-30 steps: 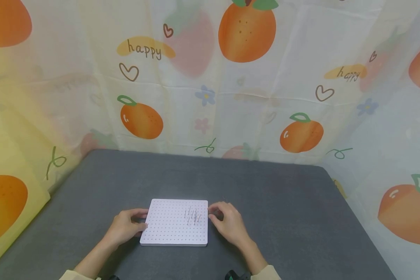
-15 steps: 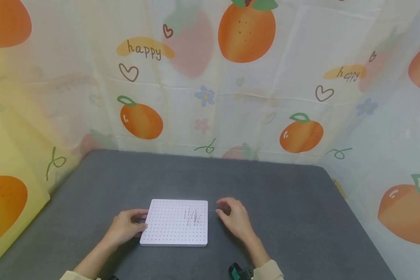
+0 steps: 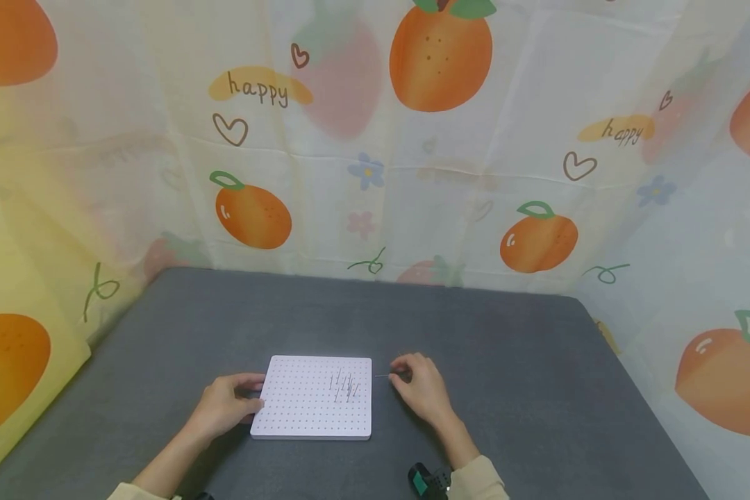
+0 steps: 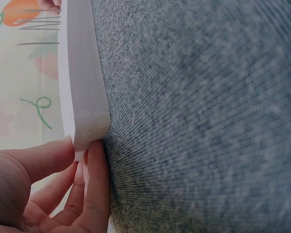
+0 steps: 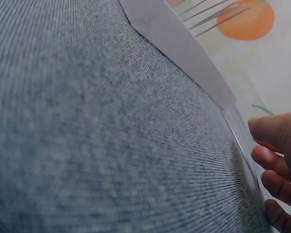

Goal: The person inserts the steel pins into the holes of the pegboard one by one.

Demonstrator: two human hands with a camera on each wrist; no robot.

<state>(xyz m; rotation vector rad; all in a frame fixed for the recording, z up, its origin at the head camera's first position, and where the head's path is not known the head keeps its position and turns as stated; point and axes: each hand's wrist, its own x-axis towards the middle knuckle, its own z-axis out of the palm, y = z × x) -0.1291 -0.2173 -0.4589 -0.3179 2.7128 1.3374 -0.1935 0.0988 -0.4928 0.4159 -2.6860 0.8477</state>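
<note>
A thick white board (image 3: 310, 410) with rows of small holes lies flat on the grey table. Several thin metal pins (image 3: 350, 387) stand in its right part, leaning slightly in the head view. My left hand (image 3: 225, 403) holds the board's left edge; in the left wrist view the thumb lies at its upper rim and the fingers at its side near a corner. To the right of the board, my right hand (image 3: 420, 390) pinches one thin pin (image 3: 381, 376), which points left toward the board's edge. In the right wrist view, that hand's fingers (image 5: 279, 162) show but the pin does not.
The grey cloth-like tabletop (image 3: 506, 389) stretches out around the board. Behind it hangs a pale curtain (image 3: 412, 208) printed with oranges and hearts. A dark wrist device (image 3: 428, 481) sits near the right sleeve.
My right hand has drawn away from the board's right edge, bringing the thin pin into sight; it moved only slightly farther right lately. The left hand and board stay put.
</note>
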